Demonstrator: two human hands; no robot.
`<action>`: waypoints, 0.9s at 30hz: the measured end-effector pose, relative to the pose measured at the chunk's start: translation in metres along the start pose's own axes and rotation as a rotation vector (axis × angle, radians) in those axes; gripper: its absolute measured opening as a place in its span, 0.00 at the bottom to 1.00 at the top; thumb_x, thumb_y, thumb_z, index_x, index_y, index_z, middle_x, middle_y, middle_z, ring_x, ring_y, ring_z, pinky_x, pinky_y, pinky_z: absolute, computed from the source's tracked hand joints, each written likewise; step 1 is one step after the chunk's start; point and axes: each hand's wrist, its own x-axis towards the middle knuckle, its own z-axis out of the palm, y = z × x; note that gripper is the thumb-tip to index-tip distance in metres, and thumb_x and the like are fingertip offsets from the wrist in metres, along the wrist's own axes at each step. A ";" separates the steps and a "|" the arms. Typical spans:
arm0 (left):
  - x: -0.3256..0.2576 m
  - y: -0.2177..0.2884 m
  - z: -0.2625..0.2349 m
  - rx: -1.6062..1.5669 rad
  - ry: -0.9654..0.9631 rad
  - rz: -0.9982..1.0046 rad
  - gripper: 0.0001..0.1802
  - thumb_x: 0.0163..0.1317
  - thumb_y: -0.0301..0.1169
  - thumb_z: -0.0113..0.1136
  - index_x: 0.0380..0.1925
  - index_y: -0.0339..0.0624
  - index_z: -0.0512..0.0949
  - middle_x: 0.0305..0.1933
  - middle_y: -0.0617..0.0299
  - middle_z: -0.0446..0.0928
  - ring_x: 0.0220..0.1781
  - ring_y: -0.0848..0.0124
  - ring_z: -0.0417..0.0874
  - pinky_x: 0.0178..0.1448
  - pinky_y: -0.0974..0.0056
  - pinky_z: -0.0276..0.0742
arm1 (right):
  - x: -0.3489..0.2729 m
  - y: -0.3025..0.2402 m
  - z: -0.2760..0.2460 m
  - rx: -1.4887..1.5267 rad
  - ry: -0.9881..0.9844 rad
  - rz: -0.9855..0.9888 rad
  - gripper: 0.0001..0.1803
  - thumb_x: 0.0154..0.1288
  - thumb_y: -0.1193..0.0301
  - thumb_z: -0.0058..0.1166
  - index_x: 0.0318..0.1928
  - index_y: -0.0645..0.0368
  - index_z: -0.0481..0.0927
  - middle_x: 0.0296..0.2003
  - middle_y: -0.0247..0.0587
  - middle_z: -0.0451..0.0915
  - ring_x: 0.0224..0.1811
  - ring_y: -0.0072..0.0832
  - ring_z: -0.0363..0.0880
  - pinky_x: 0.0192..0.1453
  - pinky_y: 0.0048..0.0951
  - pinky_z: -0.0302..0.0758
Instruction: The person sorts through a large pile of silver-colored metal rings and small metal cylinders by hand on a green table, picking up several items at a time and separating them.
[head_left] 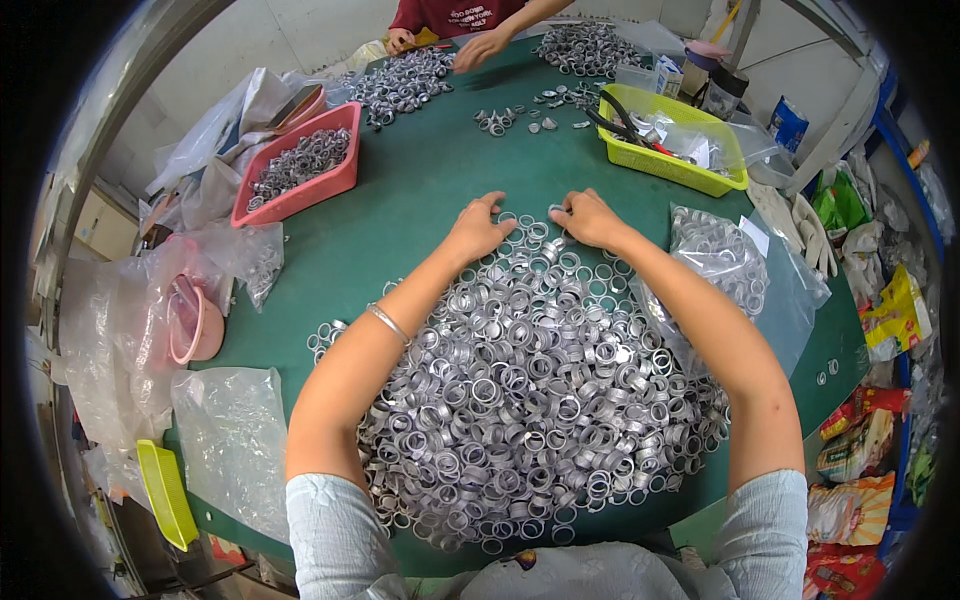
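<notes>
A big heap of silver-grey metal rings point(520, 390) covers the green table in front of me, between my forearms. At its far tip my left hand point(480, 230) rests with curled fingers, thumb and forefinger apart, beside a few loose rings. Just to the right, my right hand point(592, 218) pinches a metal ring point(556, 210) between thumb and fingertips. A bracelet point(388, 324) circles my left wrist.
At the left stand a pink basket point(350, 180) of metal parts and a small pink bucket point(208, 330). A yellow-green basket point(680, 178) sits far right, above a clear bag of rings point(715, 255). Across the green table point(430, 165), another person's hand point(482, 48) reaches over more parts.
</notes>
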 end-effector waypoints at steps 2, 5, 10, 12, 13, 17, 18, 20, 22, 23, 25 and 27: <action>0.004 0.006 0.004 -0.080 -0.114 -0.049 0.33 0.53 0.35 0.65 0.59 0.34 0.68 0.52 0.45 0.74 0.50 0.62 0.77 0.54 0.63 0.73 | 0.000 0.002 0.004 0.178 -0.115 0.011 0.28 0.61 0.57 0.55 0.52 0.68 0.72 0.51 0.59 0.74 0.54 0.49 0.73 0.57 0.40 0.70; 0.000 0.010 0.000 -0.072 -0.257 -0.028 0.34 0.53 0.33 0.66 0.59 0.32 0.67 0.51 0.51 0.74 0.48 0.70 0.76 0.51 0.66 0.74 | -0.011 0.000 0.010 0.308 -0.060 0.016 0.30 0.61 0.56 0.56 0.53 0.70 0.71 0.48 0.60 0.76 0.50 0.47 0.76 0.55 0.40 0.71; -0.006 0.021 -0.009 -0.086 -0.307 -0.075 0.39 0.47 0.36 0.71 0.59 0.32 0.67 0.52 0.48 0.73 0.49 0.66 0.77 0.53 0.64 0.73 | -0.013 -0.004 0.004 0.443 -0.120 0.158 0.29 0.61 0.57 0.57 0.54 0.69 0.70 0.46 0.52 0.76 0.47 0.39 0.75 0.51 0.33 0.71; -0.009 0.027 -0.009 -0.083 -0.318 -0.074 0.41 0.45 0.37 0.73 0.59 0.32 0.68 0.53 0.48 0.72 0.49 0.64 0.77 0.53 0.64 0.74 | -0.011 -0.004 0.005 0.477 -0.126 0.196 0.27 0.62 0.59 0.57 0.53 0.69 0.69 0.40 0.43 0.76 0.40 0.27 0.74 0.45 0.28 0.71; -0.010 0.026 -0.009 -0.081 -0.324 -0.076 0.42 0.44 0.38 0.74 0.59 0.32 0.68 0.53 0.47 0.72 0.49 0.63 0.77 0.53 0.64 0.74 | -0.010 -0.002 0.008 0.446 -0.117 0.186 0.29 0.61 0.58 0.57 0.53 0.69 0.70 0.44 0.48 0.76 0.45 0.32 0.74 0.48 0.30 0.71; -0.009 0.021 -0.008 -0.015 -0.292 -0.035 0.42 0.43 0.38 0.74 0.58 0.33 0.68 0.54 0.46 0.71 0.48 0.63 0.77 0.52 0.63 0.74 | -0.014 -0.002 0.013 0.392 -0.093 0.186 0.31 0.58 0.57 0.58 0.55 0.68 0.70 0.51 0.57 0.74 0.54 0.41 0.73 0.54 0.34 0.71; -0.010 0.020 -0.007 0.020 -0.284 -0.026 0.42 0.43 0.38 0.74 0.58 0.34 0.68 0.53 0.46 0.71 0.48 0.62 0.77 0.52 0.63 0.74 | -0.017 -0.004 0.013 0.396 -0.090 0.195 0.31 0.58 0.58 0.59 0.55 0.68 0.70 0.51 0.57 0.74 0.55 0.41 0.72 0.54 0.34 0.71; -0.011 0.022 -0.005 0.135 -0.273 -0.006 0.40 0.43 0.38 0.73 0.57 0.34 0.69 0.53 0.45 0.71 0.48 0.61 0.77 0.51 0.63 0.74 | -0.026 -0.010 0.012 0.440 -0.081 0.161 0.32 0.57 0.60 0.60 0.56 0.68 0.69 0.51 0.57 0.73 0.55 0.41 0.72 0.54 0.35 0.71; -0.010 0.028 -0.001 0.296 -0.268 0.016 0.38 0.44 0.38 0.72 0.56 0.35 0.71 0.52 0.43 0.72 0.47 0.60 0.77 0.51 0.63 0.75 | -0.034 -0.011 0.015 0.487 -0.029 0.125 0.32 0.55 0.64 0.62 0.56 0.69 0.67 0.49 0.55 0.74 0.52 0.40 0.74 0.52 0.34 0.72; -0.014 0.031 0.002 0.302 -0.241 0.017 0.37 0.45 0.37 0.72 0.55 0.35 0.71 0.52 0.43 0.72 0.48 0.59 0.77 0.51 0.62 0.74 | -0.038 -0.009 0.015 0.510 -0.053 0.128 0.32 0.55 0.65 0.62 0.56 0.69 0.67 0.48 0.54 0.75 0.51 0.40 0.75 0.51 0.33 0.73; -0.025 0.036 0.006 0.319 -0.184 0.019 0.34 0.46 0.37 0.70 0.54 0.35 0.72 0.50 0.42 0.73 0.49 0.59 0.77 0.52 0.61 0.74 | -0.044 -0.004 0.014 0.558 -0.101 0.131 0.31 0.55 0.65 0.61 0.56 0.69 0.67 0.47 0.52 0.75 0.49 0.39 0.76 0.50 0.32 0.73; -0.025 0.038 0.000 0.319 -0.254 0.042 0.31 0.49 0.36 0.68 0.53 0.35 0.72 0.49 0.44 0.74 0.50 0.59 0.77 0.53 0.60 0.73 | -0.047 0.000 0.020 0.522 -0.057 0.087 0.24 0.55 0.68 0.60 0.50 0.67 0.73 0.43 0.50 0.77 0.44 0.38 0.77 0.49 0.32 0.73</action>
